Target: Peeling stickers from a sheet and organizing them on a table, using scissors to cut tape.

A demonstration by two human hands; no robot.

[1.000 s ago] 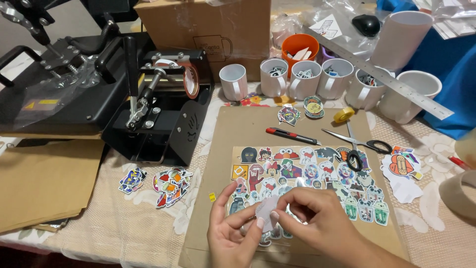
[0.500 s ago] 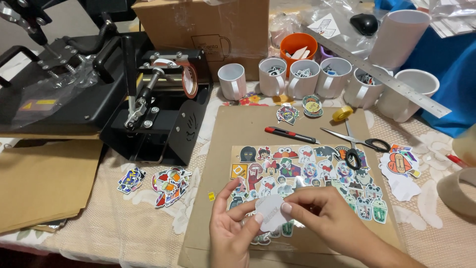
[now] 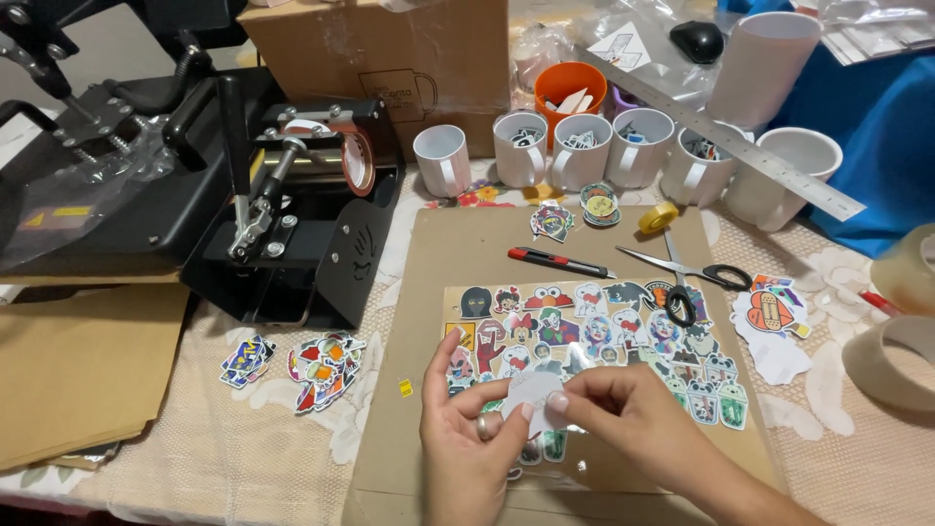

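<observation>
One small white sticker backing [image 3: 534,399]

You're looking at five white mugs [image 3: 579,151] in a row, one pair of scissors [image 3: 693,276], one utility knife [image 3: 560,261], one metal ruler [image 3: 721,131], two tape rolls [image 3: 891,362].

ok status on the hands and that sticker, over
Left hand and right hand both pinch a small white sticker piece. Held just above the sticker sheet. Scissors lie apart; nothing in the way.
</observation>
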